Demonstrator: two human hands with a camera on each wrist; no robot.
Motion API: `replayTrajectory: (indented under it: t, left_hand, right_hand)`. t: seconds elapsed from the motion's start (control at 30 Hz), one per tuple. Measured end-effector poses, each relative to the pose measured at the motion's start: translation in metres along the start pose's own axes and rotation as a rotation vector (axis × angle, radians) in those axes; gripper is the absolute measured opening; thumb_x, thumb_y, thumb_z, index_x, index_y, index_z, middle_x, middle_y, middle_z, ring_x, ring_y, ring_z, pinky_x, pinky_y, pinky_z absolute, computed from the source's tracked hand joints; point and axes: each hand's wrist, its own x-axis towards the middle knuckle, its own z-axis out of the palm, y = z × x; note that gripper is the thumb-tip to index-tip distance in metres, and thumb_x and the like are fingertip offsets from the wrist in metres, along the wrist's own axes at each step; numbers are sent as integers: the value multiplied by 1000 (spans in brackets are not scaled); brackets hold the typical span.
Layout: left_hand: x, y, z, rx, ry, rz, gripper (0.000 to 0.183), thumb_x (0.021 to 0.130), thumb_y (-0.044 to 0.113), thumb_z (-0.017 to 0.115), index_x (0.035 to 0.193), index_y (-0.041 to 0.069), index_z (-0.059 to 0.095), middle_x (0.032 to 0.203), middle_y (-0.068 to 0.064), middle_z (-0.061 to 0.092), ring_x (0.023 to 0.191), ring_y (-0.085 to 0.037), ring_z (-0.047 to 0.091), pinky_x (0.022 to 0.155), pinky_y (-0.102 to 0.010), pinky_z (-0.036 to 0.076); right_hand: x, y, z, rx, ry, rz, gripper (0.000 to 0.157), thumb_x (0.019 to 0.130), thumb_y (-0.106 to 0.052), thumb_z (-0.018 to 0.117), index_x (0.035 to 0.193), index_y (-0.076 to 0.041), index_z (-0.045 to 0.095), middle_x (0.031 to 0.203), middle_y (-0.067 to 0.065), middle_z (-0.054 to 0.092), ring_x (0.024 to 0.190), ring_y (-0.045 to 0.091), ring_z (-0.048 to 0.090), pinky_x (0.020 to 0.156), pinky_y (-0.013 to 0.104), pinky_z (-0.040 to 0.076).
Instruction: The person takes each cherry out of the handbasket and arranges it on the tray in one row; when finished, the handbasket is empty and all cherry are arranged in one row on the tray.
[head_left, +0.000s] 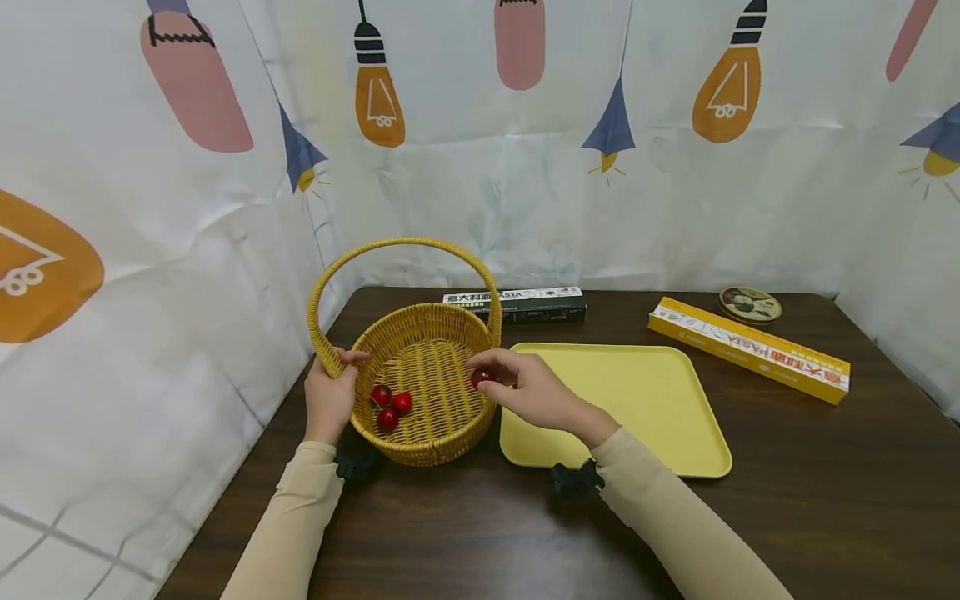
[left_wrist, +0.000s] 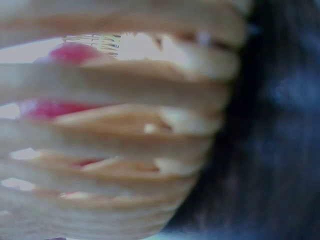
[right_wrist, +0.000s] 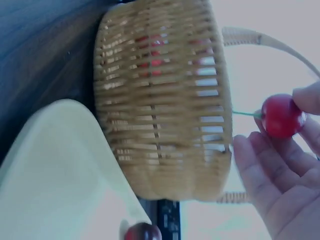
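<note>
My left hand point(head_left: 332, 392) grips the yellow wicker basket point(head_left: 431, 454) at its left side, where the tall handle meets the rim. Three dark red cherries point(head_left: 387, 419) lie together on the left part of the basket's floor. Between the thumb and fingers of my right hand point(head_left: 536, 390) is another cherry point(right_wrist: 283, 116), pinched above the basket's right rim. A thin green stem on it points toward the basket in the right wrist view. The left wrist view shows blurred basket weave point(left_wrist: 110, 85) close up, with red patches behind the gaps.
A pale yellow tray point(head_left: 637, 392) stands right of the basket; a cherry point(right_wrist: 142, 232) lies on it in the right wrist view. Behind are a black pasta box point(head_left: 543, 310), a yellow pasta box point(head_left: 750, 350) and a round tin point(head_left: 750, 305). Printed curtains surround the dark table.
</note>
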Motion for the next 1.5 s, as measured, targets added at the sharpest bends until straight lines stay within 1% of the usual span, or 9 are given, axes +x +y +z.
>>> replayTrajectory:
  t: [0.17, 0.37, 0.43, 0.57, 0.73, 0.93, 1.07, 1.3, 1.5]
  left_hand:
    - [1, 0, 0, 12, 6, -6, 11, 94, 3, 48, 105, 3, 48, 114, -14, 70, 115, -24, 57, 91, -36, 36]
    - [2, 0, 1, 8, 0, -2, 10, 94, 5, 48, 105, 4, 48, 115, -14, 70, 115, -24, 57, 91, -36, 35]
    - [2, 1, 1, 8, 1, -7, 10, 94, 5, 48, 105, 4, 48, 115, -14, 70, 115, -24, 57, 91, -36, 35]
    - [2, 0, 1, 11, 2, -8, 12, 94, 3, 47, 106, 3, 48, 114, -15, 70, 114, -25, 57, 91, -37, 36]
    - [2, 1, 1, 10, 0, 2, 13, 93, 2, 47, 106, 3, 48, 114, -15, 69, 114, -26, 57, 91, -38, 38]
    - [1, 0, 0, 11, 2, 0, 12, 94, 2, 47, 106, 3, 47, 114, -15, 70, 114, -25, 58, 88, -35, 36]
    - [1, -1, 2, 7, -3, 5, 12, 93, 1, 47, 106, 2, 47, 114, -15, 70, 113, -25, 57, 87, -34, 36]
    - [1, 0, 2, 11, -4, 10, 11, 93, 1, 48, 104, 3, 47, 114, -15, 70, 108, -25, 56, 84, -33, 35]
    - [0, 0, 0, -1, -5, -15, 13, 93, 1, 48, 105, 4, 47, 115, -16, 69, 115, -27, 56, 93, -39, 37]
  right_hand:
    - [-5, 10, -16, 29, 20, -23, 31, 95, -13, 62, 126, -12, 61, 112, 4, 66, 98, 21, 61, 79, 38, 53]
    - [-11, 12, -45, 112, 51, 11, 32, 94, -11, 63, 126, -9, 61, 110, 11, 67, 82, 32, 64, 60, 31, 51]
    - [-13, 16, -54, 86, 67, 28, 32, 94, -13, 64, 126, -11, 62, 112, 10, 67, 83, 32, 64, 62, 30, 50]
    - [-18, 27, -69, 27, 102, 47, 29, 94, -13, 64, 123, -12, 64, 121, 6, 63, 97, 26, 66, 79, 33, 52]
    - [-22, 41, -81, -26, 147, 99, 22, 95, -13, 62, 116, -9, 67, 117, 9, 59, 94, 28, 67, 81, 45, 53]
    - [-25, 57, -88, -162, 133, 220, 28, 92, -9, 65, 120, -8, 64, 121, 11, 57, 104, 30, 65, 82, 41, 53]
    - [-32, 63, -95, -241, 112, 252, 34, 90, -2, 66, 124, -5, 62, 124, 14, 56, 109, 36, 63, 83, 41, 53]
    - [-54, 75, -113, -341, 112, 297, 33, 89, -5, 68, 122, -4, 62, 119, 16, 61, 95, 30, 66, 74, 37, 54]
    - [-66, 86, -120, -364, 112, 359, 31, 87, -9, 71, 116, -5, 60, 112, 15, 63, 87, 23, 63, 73, 34, 51]
